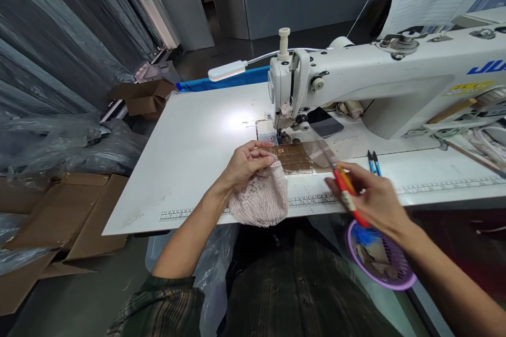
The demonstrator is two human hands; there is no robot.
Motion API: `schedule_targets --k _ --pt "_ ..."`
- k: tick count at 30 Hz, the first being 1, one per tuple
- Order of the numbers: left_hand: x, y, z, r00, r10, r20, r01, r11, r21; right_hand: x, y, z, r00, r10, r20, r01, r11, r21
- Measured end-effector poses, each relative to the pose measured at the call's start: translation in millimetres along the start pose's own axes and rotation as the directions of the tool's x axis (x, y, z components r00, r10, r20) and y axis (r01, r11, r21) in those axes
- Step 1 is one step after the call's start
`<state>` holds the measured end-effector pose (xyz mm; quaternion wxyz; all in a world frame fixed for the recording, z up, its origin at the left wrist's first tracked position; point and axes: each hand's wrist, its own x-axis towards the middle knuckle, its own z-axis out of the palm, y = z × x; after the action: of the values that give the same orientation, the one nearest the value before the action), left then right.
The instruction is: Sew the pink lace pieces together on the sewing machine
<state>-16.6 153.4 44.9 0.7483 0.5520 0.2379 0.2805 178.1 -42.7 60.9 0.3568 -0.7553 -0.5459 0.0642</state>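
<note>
My left hand (247, 164) is curled on a bunch of pale pink lace fabric (263, 199), which lies at the front edge of the white sewing table (197, 142). Its fingertips hold the lace just in front of the needle area of the white sewing machine (395, 79). My right hand (369, 197) grips a red and yellow tool (348, 195), a pen or pencil, pointing toward a brown transparent guide plate (300, 157) taped beside the needle.
Blue thread snips (373, 162) lie on the table right of the plate. A purple basket (381, 260) with scraps sits below the table edge. Cardboard boxes (59, 221) and plastic sheeting lie on the floor at left. A gooseneck lamp (227, 70) lights the table.
</note>
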Motion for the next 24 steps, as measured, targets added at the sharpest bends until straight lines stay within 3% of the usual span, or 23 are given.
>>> schedule_targets --k 3,6,24 --pt "-3 3 -1.2 1.000 -0.008 -0.013 0.008 0.999 -0.033 12 -18 32 0.982 -0.172 0.078 0.188 0.926 -0.326" --pt "-4 4 -2.0 1.000 -0.010 -0.004 0.010 0.999 -0.052 20 -26 47 0.968 -0.201 0.148 0.247 0.854 -0.457" --pt "-2 0 -4.1 1.000 0.027 -0.002 -0.027 0.999 -0.029 23 -31 55 0.965 -0.234 0.115 0.261 0.860 -0.438"
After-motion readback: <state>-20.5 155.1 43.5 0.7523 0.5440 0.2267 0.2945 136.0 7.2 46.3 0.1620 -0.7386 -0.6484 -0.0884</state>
